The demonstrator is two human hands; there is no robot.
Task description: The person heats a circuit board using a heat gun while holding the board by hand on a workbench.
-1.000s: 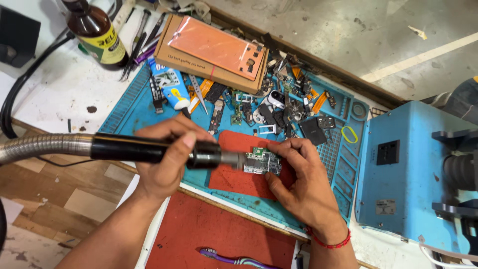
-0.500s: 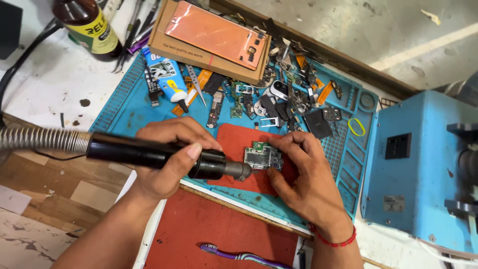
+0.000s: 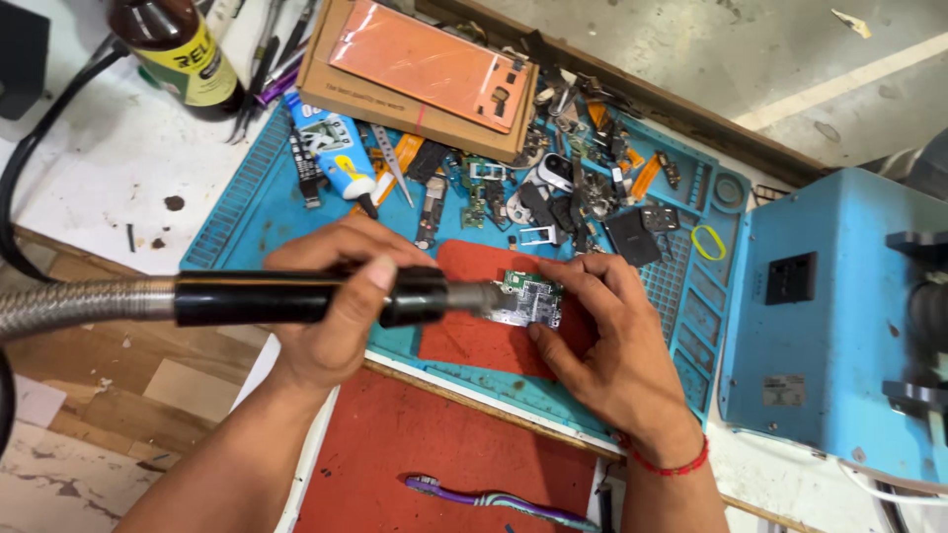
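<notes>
My left hand (image 3: 341, 306) grips a black hot-air wand (image 3: 296, 296) with a metal hose running off to the left. Its metal nozzle points right at a small green circuit board (image 3: 530, 299). The board lies on a red pad (image 3: 474, 341) on the blue work mat (image 3: 257, 212). My right hand (image 3: 607, 341) holds the board down, fingers on its right edge and thumb at its lower edge.
Loose phone parts, screws and flex cables (image 3: 563, 192) litter the mat's far side. An orange phone back panel (image 3: 430, 64) rests on a cardboard box. A glue tube (image 3: 331, 148), a brown bottle (image 3: 183, 54), a blue machine (image 3: 839, 316) at right, a purple toothbrush (image 3: 494, 498) near me.
The view has shifted slightly. Wand and board stay together on the red pad; the nozzle remains against the board's left side.
</notes>
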